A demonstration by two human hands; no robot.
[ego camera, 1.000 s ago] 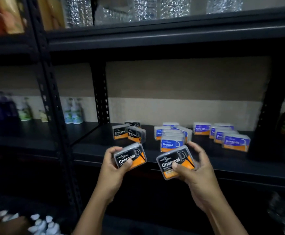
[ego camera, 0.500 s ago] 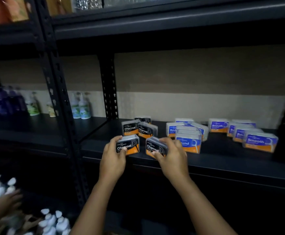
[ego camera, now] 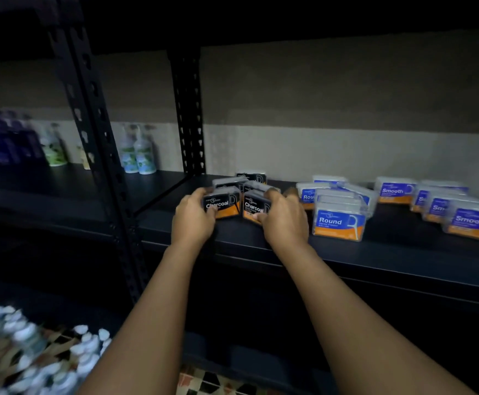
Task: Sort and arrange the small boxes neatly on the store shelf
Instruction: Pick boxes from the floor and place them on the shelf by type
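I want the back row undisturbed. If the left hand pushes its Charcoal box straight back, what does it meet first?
Probably the rear Charcoal box directly behind the front Charcoal box in the left hand; whether they already touch is unclear.

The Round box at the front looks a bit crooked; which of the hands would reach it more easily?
Probably the right hand. It sits just beside the Round box, though it grips a Charcoal box. The left hand holds another Charcoal box farther away.

"Charcoal" on two black boxes; "Round" on blue box; "Smooth" on blue boxes.
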